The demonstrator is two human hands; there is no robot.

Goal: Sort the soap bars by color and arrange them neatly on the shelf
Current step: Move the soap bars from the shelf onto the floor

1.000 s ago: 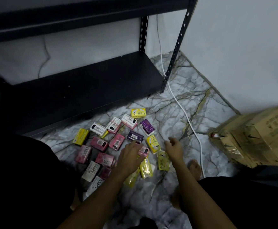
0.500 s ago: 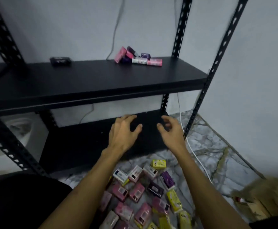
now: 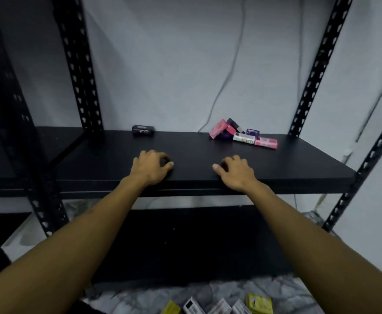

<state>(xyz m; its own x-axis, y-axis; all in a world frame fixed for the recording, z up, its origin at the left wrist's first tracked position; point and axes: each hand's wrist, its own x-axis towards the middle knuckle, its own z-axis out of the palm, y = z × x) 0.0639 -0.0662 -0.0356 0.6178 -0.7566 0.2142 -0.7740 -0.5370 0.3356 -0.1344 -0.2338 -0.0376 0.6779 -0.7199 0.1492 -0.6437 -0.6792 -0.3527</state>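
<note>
My left hand (image 3: 152, 167) and my right hand (image 3: 236, 171) rest side by side on the front part of the black middle shelf (image 3: 299, 162). Their fingers are loosely curled and hold nothing. A loose pile of pink, purple and white soap bars (image 3: 242, 135) lies at the back right of that shelf, beyond my right hand. A single dark purple bar (image 3: 143, 129) lies alone at the back, beyond my left hand. On the marble floor at the bottom edge lie a yellow bar (image 3: 259, 303), another yellow bar (image 3: 171, 308) and white bars (image 3: 193, 306).
Black perforated uprights (image 3: 79, 71) frame the shelving unit against a pale wall. A cable (image 3: 227, 71) hangs down the wall behind the soap pile. The black lower shelf (image 3: 185, 245) sits beneath my forearms.
My view has tilted up from the floor pile to the middle shelf. Both hands rose from the soaps on the floor, empty, and now rest on the shelf's front part.
</note>
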